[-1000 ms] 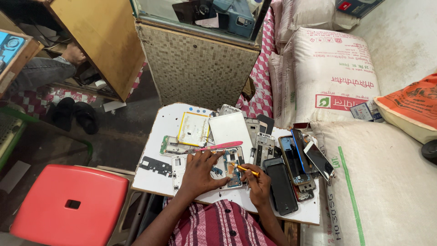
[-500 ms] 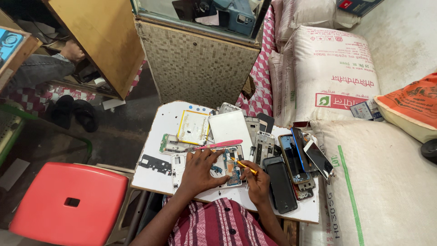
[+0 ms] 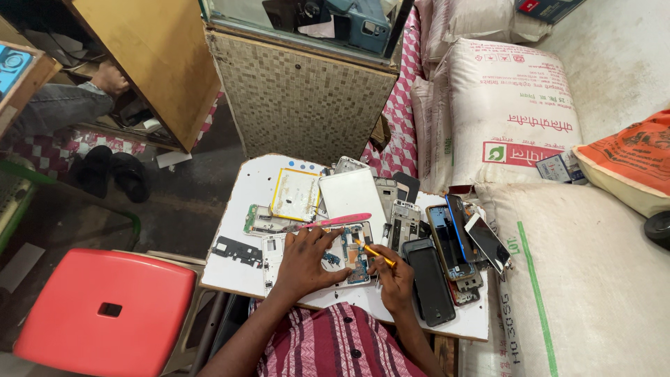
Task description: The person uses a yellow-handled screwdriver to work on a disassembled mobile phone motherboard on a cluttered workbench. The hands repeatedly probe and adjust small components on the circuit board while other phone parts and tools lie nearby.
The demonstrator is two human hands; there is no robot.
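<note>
An opened phone (image 3: pixel 352 253) with its circuit board bare lies on a white board (image 3: pixel 258 185) over my lap. My left hand (image 3: pixel 303 262) presses flat on its left side and holds it down. My right hand (image 3: pixel 392 274) grips a small yellow-handled screwdriver (image 3: pixel 372 252), whose tip touches the phone's board. A pink plastic pry tool (image 3: pixel 336 222) lies just above my left hand.
Several dismantled phones (image 3: pixel 447 244), a flat battery (image 3: pixel 296 195), a white back cover (image 3: pixel 351 196) and frames cover the board. White sacks (image 3: pixel 509 119) lie to the right, a red stool (image 3: pixel 101 311) at lower left, a tiled counter (image 3: pixel 300 98) ahead. Another person's leg (image 3: pixel 63 105) shows at far left.
</note>
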